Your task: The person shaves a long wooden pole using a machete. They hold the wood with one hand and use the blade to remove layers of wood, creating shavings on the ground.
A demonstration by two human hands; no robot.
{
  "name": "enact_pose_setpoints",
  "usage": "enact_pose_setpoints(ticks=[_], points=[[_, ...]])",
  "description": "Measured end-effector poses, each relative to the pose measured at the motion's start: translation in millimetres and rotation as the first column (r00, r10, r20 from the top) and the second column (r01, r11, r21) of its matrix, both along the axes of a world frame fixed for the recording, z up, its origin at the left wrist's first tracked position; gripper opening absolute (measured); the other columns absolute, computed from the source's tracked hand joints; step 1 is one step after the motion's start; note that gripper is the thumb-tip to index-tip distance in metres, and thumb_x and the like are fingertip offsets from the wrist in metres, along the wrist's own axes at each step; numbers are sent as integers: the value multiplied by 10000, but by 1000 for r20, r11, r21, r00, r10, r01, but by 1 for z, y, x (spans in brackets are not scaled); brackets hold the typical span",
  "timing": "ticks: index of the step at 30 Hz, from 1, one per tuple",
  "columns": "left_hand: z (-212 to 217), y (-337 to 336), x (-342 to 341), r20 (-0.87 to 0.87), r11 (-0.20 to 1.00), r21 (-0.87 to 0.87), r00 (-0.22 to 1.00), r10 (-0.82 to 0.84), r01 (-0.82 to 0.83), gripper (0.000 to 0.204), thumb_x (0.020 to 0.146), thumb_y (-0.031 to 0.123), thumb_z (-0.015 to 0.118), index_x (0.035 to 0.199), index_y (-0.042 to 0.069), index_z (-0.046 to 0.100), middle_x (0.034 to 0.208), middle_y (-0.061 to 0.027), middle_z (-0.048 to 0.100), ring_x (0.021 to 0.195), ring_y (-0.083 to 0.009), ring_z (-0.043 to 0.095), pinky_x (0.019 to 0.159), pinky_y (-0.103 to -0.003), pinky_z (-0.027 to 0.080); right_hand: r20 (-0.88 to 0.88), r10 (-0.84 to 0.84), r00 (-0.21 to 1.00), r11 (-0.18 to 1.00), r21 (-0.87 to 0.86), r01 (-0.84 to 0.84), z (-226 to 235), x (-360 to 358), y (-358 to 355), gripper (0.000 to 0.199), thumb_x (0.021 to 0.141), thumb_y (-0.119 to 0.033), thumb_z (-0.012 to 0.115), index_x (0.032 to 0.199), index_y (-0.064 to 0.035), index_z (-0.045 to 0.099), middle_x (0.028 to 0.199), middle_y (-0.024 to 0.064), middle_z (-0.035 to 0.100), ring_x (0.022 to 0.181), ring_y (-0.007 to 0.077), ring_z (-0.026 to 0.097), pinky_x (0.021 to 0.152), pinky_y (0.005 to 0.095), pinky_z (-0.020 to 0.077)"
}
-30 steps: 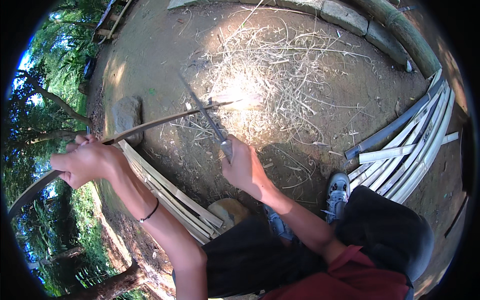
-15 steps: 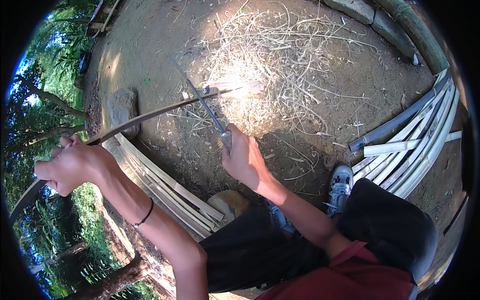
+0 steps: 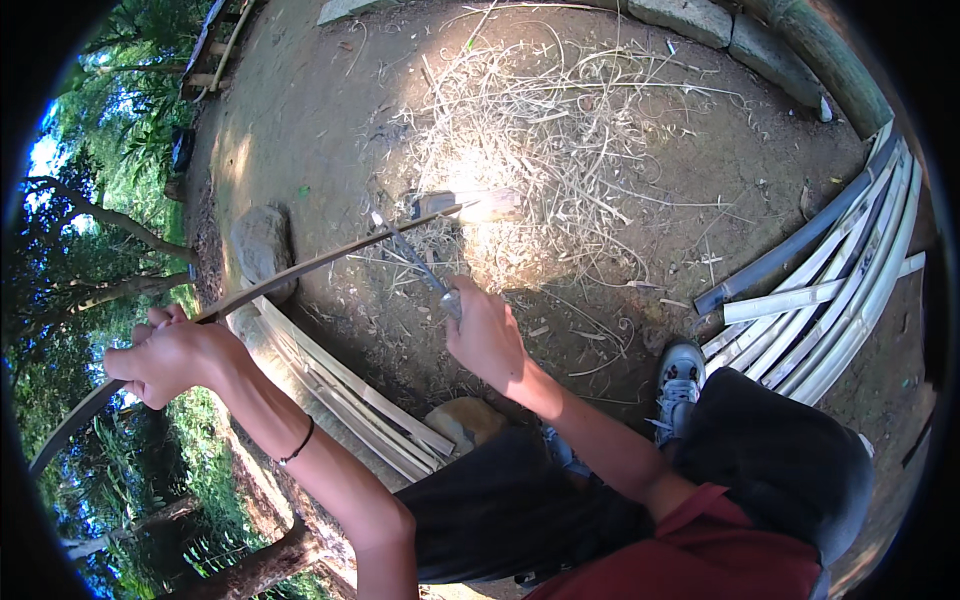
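Note:
My left hand [image 3: 165, 355] is closed around a long, narrow bamboo strip [image 3: 300, 268], which slants from the lower left up to the middle of the view. Its far tip lies over a short block of wood [image 3: 500, 204] on the ground. In my right hand [image 3: 485, 335] is the handle of a knife [image 3: 430, 275]. The thin blade points up and left and meets the strip near its far end. Whether the edge is cutting into it I cannot tell.
Curly bamboo shavings [image 3: 560, 130] cover the ground ahead. Split bamboo strips [image 3: 840, 280] lie at the right, and more pale strips [image 3: 345, 375] at the left beside a rock [image 3: 262, 245]. Another stone [image 3: 466, 424] sits near my legs. Stone blocks [image 3: 770, 60] edge the far right.
Both hands appear slightly lower and farther right, as the whole view has shifted a little. The blade has tilted, so less of it shows beyond the strip.

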State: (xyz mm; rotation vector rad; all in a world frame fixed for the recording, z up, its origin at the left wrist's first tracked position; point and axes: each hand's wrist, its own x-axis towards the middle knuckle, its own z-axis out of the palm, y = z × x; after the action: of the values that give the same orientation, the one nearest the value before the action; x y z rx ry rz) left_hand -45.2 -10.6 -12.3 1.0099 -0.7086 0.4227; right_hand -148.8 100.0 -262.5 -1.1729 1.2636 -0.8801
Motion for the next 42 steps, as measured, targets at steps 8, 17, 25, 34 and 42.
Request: enact_pose_setpoints(ticks=[8,17,25,34,42], points=[[1,8,22,-10,997,3,997,76,-76,305,906,171,508,730,107,267,553,4,259,445,-152,294,442,-305,271,131,1,991,1000,-22,2,-10,-2,-6,384,796,57,554,1170,139,532,739,287,653,668,396,698,627,475,564],[9,-3,38,-40,996,25,995,91,-90,277,872,168,542,799,45,305,635,-51,356,497,-211,370,458,-370,282,19,-123,992,992,7,123,-82,2,-11,374,764,12,568,1123,117,552,712,267,656,657,412,692,602,462,569],[4,-18,19,52,998,40,997,54,-56,284,851,163,571,832,-10,347,661,-92,430,539,-233,446,471,-359,338,100,-3,995,989,148,-12,-40,0,-18,397,785,-4,587,1168,97,563,768,281,670,765,433,696,692,466,568],[6,-22,13,89,999,29,995,42,-44,249,856,145,565,807,28,350,637,-67,386,517,-218,423,451,-349,306,-12,-46,999,998,36,47,-80,-4,-21,337,775,-16,579,1094,91,558,797,319,661,790,483,682,690,505,569],[10,-23,29,38,999,29,999,35,-36,297,851,180,585,896,-18,369,656,-92,428,520,-233,440,451,-380,340,-146,-77,986,994,69,88,-139,16,-22,243,738,2,604,947,121,567,696,279,645,638,410,690,581,488,569]])
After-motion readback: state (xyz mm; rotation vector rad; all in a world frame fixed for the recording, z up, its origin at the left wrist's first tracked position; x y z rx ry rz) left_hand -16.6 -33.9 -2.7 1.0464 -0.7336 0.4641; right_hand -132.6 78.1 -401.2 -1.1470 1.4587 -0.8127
